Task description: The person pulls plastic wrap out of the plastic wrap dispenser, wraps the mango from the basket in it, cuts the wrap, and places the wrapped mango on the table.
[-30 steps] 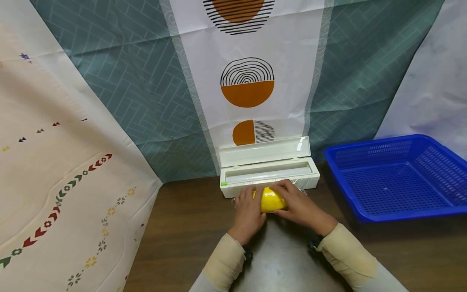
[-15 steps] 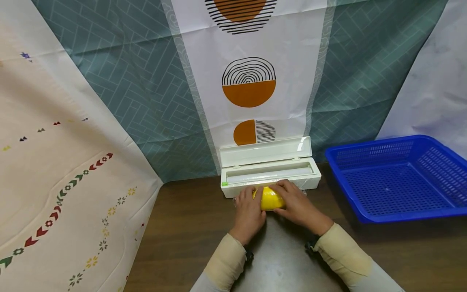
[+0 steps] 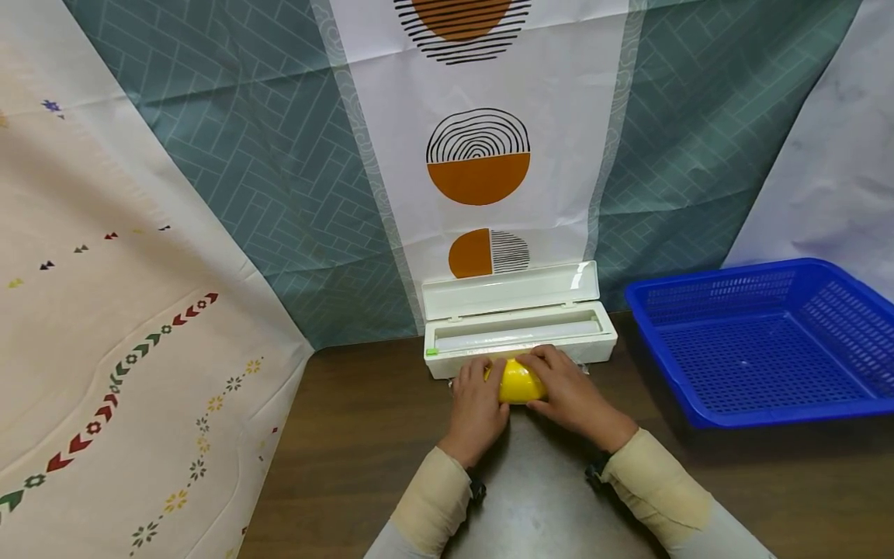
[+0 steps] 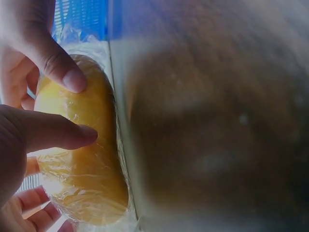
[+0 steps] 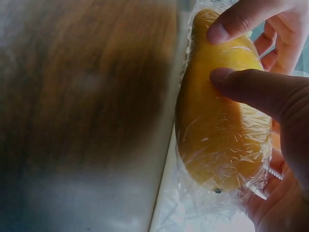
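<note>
An oblong yellow fruit [image 3: 520, 382], mango-like, is wrapped in clear cling film that shows wrinkled in both wrist views. My left hand [image 3: 476, 405] holds its left part from above, thumb [image 4: 72, 136] lying across its near side. From the right, my right hand [image 3: 571, 394] grips it, with the thumb [image 5: 251, 87] pressed on the skin through the film. Far-side fingers are partly hidden by the fruit. Just behind the hands stands a white cling film dispenser [image 3: 604, 347], lid [image 3: 517, 289] raised, a film roll [image 3: 517, 335] inside.
A blue perforated basket [image 3: 670, 373] stands on the right of the brown wooden table [image 3: 349, 466]. A green slider [image 3: 432, 352] sits at the dispenser's front left. Patterned cloths [image 3: 293, 194] hang behind and at the left.
Both hands stay on the fruit almost in the same place. Less loose film shows at the dispenser's front right than a second ago.
</note>
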Action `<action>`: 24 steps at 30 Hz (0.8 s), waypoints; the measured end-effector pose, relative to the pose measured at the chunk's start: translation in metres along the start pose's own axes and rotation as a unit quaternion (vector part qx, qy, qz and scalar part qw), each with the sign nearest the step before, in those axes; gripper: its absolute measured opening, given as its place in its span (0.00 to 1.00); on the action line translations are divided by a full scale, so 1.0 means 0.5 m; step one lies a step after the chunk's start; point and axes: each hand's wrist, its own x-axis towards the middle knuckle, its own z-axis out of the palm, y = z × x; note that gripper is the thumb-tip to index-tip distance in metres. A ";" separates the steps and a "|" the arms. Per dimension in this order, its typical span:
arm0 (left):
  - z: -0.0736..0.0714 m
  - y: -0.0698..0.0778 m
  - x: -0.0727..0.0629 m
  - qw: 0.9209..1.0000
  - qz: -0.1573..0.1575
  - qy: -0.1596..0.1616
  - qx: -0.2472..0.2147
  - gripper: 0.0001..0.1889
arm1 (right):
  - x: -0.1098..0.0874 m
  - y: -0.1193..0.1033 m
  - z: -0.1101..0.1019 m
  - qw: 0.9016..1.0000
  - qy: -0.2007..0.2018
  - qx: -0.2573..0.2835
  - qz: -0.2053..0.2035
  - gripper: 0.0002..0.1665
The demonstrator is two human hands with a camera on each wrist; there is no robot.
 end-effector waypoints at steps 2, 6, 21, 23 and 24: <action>0.001 -0.001 0.000 1.000 -0.001 -0.002 -0.003 0.34 | 0.000 0.000 0.002 1.000 0.000 -0.002 0.001 0.44; 0.003 -0.003 -0.001 1.000 0.002 0.003 -0.007 0.33 | -0.002 0.001 0.008 1.000 0.003 -0.010 0.001 0.44; 0.001 -0.005 -0.001 1.000 0.004 -0.003 -0.008 0.33 | -0.004 0.008 0.015 1.000 0.006 0.006 0.015 0.44; -0.001 -0.005 -0.001 1.000 0.003 -0.005 -0.008 0.33 | -0.003 0.009 0.014 1.000 -0.001 0.010 0.021 0.43; -0.002 -0.005 0.000 1.000 0.002 -0.005 -0.009 0.33 | -0.003 0.009 0.014 1.000 -0.005 0.011 0.024 0.43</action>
